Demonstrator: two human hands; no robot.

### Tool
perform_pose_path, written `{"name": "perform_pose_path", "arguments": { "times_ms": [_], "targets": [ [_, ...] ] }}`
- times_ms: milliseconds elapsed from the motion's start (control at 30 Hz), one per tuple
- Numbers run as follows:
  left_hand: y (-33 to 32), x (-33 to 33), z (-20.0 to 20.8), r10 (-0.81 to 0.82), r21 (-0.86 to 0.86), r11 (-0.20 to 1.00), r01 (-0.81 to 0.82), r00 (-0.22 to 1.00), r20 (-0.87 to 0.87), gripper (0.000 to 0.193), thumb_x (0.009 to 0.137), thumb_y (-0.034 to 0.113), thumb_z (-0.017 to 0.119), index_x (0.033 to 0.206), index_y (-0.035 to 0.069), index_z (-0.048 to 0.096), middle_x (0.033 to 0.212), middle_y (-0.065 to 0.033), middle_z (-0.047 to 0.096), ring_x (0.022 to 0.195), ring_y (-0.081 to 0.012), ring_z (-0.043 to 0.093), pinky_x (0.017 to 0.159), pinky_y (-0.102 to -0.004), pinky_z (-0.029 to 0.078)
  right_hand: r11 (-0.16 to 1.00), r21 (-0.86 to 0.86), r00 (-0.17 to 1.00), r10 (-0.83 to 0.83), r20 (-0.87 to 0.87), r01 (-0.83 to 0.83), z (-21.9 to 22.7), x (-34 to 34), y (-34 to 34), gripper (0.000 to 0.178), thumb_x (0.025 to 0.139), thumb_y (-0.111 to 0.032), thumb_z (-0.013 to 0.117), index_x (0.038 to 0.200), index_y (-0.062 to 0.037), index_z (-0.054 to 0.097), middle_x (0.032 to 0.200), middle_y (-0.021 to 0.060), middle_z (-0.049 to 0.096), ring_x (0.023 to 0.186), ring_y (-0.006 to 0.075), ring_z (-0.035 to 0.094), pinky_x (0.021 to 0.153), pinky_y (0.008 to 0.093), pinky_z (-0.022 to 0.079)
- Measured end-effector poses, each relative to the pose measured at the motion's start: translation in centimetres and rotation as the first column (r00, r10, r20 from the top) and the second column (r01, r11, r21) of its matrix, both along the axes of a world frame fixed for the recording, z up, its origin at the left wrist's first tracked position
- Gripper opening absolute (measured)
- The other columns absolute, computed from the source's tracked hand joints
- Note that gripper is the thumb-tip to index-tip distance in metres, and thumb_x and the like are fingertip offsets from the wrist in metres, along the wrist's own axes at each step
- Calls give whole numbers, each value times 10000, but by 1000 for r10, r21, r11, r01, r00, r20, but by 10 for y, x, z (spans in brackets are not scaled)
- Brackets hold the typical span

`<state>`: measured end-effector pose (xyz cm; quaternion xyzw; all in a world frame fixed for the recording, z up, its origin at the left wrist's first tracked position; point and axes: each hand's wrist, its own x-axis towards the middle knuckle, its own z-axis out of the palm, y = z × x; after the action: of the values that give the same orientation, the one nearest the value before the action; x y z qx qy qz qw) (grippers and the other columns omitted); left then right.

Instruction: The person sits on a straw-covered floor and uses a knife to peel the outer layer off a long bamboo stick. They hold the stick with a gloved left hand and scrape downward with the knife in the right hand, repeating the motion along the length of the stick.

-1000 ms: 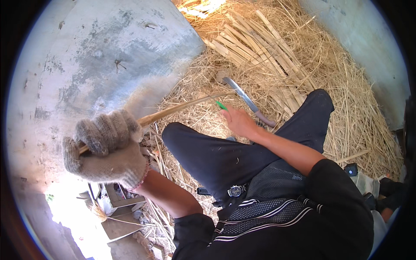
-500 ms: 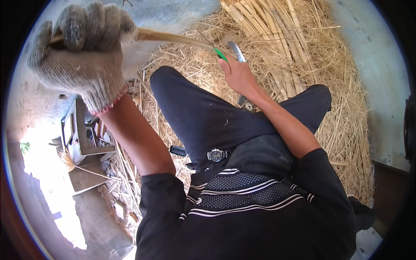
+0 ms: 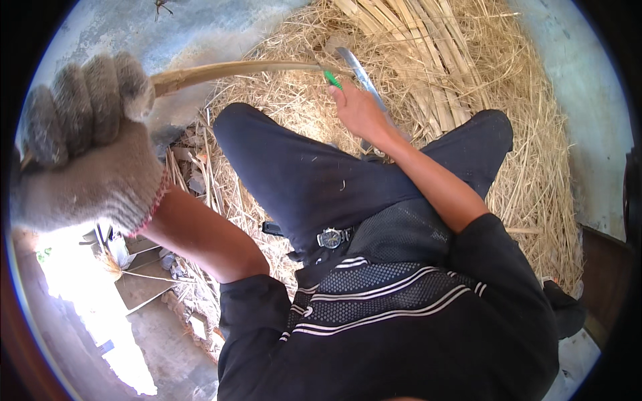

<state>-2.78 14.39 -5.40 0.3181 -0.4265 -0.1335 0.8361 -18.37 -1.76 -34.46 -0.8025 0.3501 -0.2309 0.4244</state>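
My left hand [image 3: 93, 134], in a grey knit glove, is closed in a fist around a long tan bamboo strip [image 3: 227, 69]. The strip bows across to my bare right hand [image 3: 362, 112], where its far end meets a small green piece [image 3: 332, 79] by the thumb. My right hand is closed, and a metal knife blade [image 3: 359, 69] sticks out past its fingers. How the green piece joins the blade is hidden by the hand. Behind my right hand lies a bundle of split bamboo strips [image 3: 428, 47].
My crossed legs [image 3: 294, 160] sit amid thick shavings [image 3: 535, 167]. A wristwatch [image 3: 330, 238] rests at my lap, with a small black object [image 3: 272, 228] beside it. Pale walls [image 3: 568, 80] stand at both sides. Loose scraps [image 3: 194, 294] lie at the left.
My left fist has moved down and to the left, with the strip drawn along. The blade now shows more of its length beyond my right hand, which has shifted slightly left.
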Motion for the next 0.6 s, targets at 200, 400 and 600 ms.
{"name": "perform_pose_path", "arguments": {
  "times_ms": [200, 400, 600],
  "targets": [
    [-22, -30, 8, -81, 29, 997, 78, 987, 139, 476, 931, 431, 364, 550, 148, 332, 461, -1, 272, 334, -137, 269, 321, -320, 265, 997, 22, 997, 78, -19, -78, 34, 2, 9, 387, 1016, -351, 421, 1029, 9, 561, 698, 295, 618, 712, 500, 621, 675, 562, 480],
    [-24, -38, 7, 48, 33, 998, -50, 998, 47, 493, 932, 438, 392, 524, 208, 241, 448, 67, 200, 328, -77, 223, 322, -245, 239, 995, 29, 990, 97, -102, -95, 44, 7, 10, 367, 1013, -335, 429, 1051, 1, 571, 710, 298, 623, 729, 480, 636, 687, 555, 488],
    [-6, -9, 4, -83, 52, 995, 79, 994, 70, 413, 789, 454, 537, 574, 112, 449, 476, -68, 423, 330, -190, 381, 388, -480, 477, 994, 10, 941, 102, -322, -104, -35, -23, -13, 414, 1022, -343, 395, 1064, 29, 572, 803, 295, 633, 785, 441, 633, 703, 532, 486]
  ]
}}
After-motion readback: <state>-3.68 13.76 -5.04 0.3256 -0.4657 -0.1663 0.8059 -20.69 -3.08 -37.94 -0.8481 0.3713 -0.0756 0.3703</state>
